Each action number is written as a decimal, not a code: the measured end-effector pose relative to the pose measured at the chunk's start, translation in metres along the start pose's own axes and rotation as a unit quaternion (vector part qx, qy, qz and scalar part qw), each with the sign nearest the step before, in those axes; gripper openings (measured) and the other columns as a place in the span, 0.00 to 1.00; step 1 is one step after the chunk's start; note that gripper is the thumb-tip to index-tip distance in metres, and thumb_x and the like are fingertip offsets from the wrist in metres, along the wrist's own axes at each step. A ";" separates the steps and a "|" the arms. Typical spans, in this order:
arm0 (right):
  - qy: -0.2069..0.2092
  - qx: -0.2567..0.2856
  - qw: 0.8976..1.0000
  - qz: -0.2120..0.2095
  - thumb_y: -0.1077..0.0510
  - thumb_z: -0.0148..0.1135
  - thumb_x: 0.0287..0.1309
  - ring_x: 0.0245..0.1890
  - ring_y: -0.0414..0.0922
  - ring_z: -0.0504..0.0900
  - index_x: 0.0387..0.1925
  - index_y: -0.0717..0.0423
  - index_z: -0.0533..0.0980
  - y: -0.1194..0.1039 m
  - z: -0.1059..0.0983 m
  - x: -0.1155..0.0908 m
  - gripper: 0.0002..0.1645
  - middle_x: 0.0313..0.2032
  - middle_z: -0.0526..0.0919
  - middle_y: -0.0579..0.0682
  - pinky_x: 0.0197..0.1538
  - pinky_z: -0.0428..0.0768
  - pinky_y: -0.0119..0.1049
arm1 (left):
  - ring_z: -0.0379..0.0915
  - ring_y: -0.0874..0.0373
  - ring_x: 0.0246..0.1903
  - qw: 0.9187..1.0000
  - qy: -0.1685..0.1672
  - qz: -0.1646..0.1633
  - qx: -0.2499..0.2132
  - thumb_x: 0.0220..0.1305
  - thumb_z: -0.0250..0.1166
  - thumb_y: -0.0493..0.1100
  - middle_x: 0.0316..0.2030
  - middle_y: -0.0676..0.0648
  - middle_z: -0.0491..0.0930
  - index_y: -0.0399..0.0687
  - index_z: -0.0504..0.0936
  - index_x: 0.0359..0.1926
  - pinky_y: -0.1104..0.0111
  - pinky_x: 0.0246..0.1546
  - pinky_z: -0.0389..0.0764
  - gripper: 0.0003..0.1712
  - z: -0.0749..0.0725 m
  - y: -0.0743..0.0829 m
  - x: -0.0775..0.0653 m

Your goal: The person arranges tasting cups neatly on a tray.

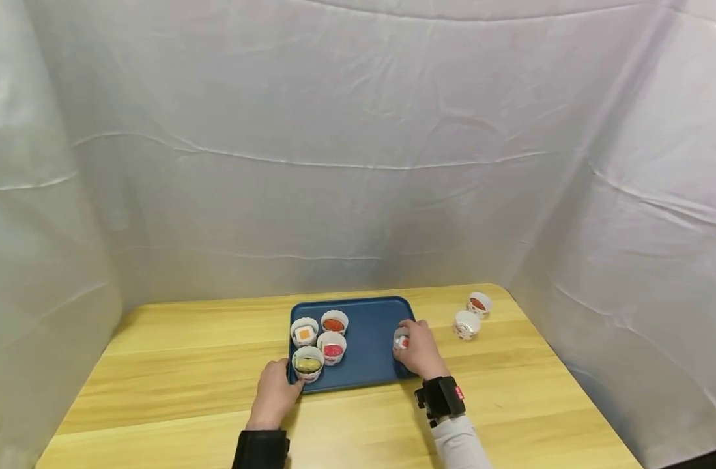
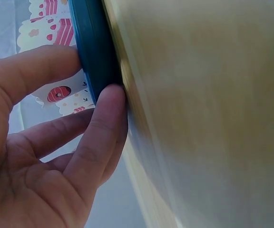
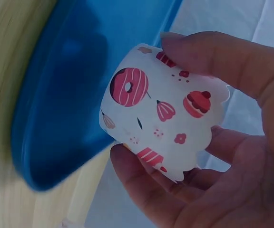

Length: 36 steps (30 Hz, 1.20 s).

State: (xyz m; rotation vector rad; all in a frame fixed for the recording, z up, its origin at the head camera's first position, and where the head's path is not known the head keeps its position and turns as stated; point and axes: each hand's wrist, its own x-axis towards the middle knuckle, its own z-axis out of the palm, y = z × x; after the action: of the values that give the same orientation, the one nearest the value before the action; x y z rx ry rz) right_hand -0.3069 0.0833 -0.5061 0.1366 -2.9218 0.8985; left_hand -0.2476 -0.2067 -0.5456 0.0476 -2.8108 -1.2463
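Note:
A blue tray [image 1: 366,339] lies on the wooden table. My left hand [image 1: 274,391] grips its front-left corner; in the left wrist view the thumb [image 2: 46,69] and fingers [image 2: 99,137] pinch the rim. Over the tray's right side, my right hand [image 1: 419,350] holds a white paper baking cup [image 3: 156,114] printed with donuts and cupcakes, thumb on one side and fingers on the other. Something white and red shows inside that cup in the head view. At the tray's left stand several similar cups, with an orange-and-white piece [image 1: 304,334], an orange-red one [image 1: 333,325], a pink one [image 1: 332,350] and a yellow one [image 1: 307,365].
Right of the tray, two more paper cups stand on the table: a nearer one [image 1: 466,324] and a farther one [image 1: 479,303] with a red piece inside. Pale grey sheeting [image 1: 334,195] hangs behind the table [image 1: 182,378] and along both sides.

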 end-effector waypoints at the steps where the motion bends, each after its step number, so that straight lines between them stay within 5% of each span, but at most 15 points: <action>1: -0.001 0.000 1.000 -0.005 0.67 0.76 0.48 0.40 0.55 0.76 0.57 0.68 0.75 -0.001 0.002 0.000 0.33 0.49 0.73 0.68 0.41 0.83 0.47 | 0.75 0.45 0.35 1.000 0.001 0.002 -0.001 0.54 0.74 0.32 0.32 0.37 0.78 0.26 0.79 0.39 0.50 0.40 0.81 0.15 0.000 0.000 0.000; 11: -0.028 0.021 0.999 -0.020 0.66 0.74 0.54 0.49 0.57 0.75 0.63 0.65 0.72 -0.010 0.021 0.003 0.35 0.55 0.71 0.66 0.46 0.81 0.45 | 0.78 0.38 0.41 1.000 0.004 0.004 0.005 0.55 0.75 0.32 0.38 0.33 0.79 0.20 0.79 0.47 0.46 0.48 0.82 0.23 0.006 0.004 0.001; 36: -0.058 0.021 0.998 -0.021 0.68 0.76 0.48 0.46 0.56 0.73 0.61 0.64 0.74 -0.024 0.049 0.023 0.36 0.50 0.74 0.65 0.45 0.81 0.48 | 0.77 0.39 0.44 1.000 0.015 -0.024 0.001 0.55 0.75 0.32 0.41 0.32 0.79 0.20 0.78 0.51 0.45 0.52 0.80 0.25 0.004 0.002 0.001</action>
State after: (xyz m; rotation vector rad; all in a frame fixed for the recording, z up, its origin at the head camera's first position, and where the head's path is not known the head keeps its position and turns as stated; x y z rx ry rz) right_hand -0.3298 0.0345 -0.5305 0.2592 -2.9938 0.9772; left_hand -0.2486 -0.2019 -0.5468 0.1349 -2.8019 -1.2403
